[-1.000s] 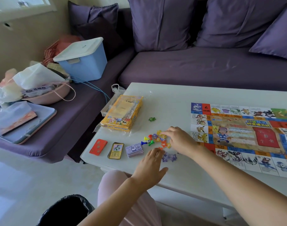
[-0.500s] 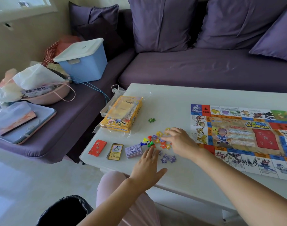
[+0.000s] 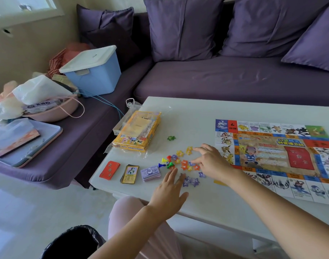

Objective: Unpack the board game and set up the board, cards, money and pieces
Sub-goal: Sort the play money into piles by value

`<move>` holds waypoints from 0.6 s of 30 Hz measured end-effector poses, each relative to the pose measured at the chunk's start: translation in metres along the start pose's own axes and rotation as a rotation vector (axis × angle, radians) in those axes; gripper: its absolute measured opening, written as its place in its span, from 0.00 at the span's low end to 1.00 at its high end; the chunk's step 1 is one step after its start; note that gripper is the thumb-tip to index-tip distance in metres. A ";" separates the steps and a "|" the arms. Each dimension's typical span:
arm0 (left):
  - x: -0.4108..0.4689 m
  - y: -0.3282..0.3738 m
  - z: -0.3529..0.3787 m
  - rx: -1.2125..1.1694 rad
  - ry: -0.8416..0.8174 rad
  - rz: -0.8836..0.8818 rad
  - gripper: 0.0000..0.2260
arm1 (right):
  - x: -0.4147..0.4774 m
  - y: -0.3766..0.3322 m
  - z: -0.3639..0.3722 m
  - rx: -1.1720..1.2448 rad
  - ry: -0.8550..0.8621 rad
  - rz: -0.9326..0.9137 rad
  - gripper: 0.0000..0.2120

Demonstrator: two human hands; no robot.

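Left hand (image 3: 169, 193) advanced, fingers flat; right hand (image 3: 211, 162) hides star tokens (image 3: 184, 163), grip unclear.

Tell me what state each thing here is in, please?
game board, unfolded flat on the table.
game box, lying flat.
red cards, stacked.
paper money, stacked.
star tokens, scattered loose.
storage bin, lid on.
left hand, fingers straight, beside the tokens.
right hand, fingers spread, touching the tokens.
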State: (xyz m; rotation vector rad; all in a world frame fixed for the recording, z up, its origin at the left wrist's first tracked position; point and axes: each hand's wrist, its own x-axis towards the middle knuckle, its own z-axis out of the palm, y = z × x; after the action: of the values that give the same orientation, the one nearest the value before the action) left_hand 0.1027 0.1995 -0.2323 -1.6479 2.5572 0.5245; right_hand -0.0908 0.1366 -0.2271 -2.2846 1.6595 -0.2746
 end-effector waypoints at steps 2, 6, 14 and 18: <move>0.003 0.002 0.000 -0.005 0.012 0.021 0.28 | -0.003 0.001 0.000 0.015 -0.007 -0.015 0.20; 0.014 0.006 -0.003 0.025 0.047 0.093 0.28 | -0.005 -0.002 -0.002 0.053 -0.042 -0.040 0.21; 0.020 0.000 -0.008 0.072 0.050 0.013 0.34 | -0.004 0.001 -0.001 0.096 -0.032 -0.033 0.22; 0.021 0.000 -0.010 0.051 0.035 0.001 0.38 | -0.005 -0.006 0.000 0.204 -0.075 -0.068 0.21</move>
State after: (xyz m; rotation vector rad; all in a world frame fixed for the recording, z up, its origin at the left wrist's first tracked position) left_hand 0.0951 0.1778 -0.2278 -1.6531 2.5733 0.4304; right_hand -0.0870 0.1434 -0.2244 -2.1743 1.4484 -0.3514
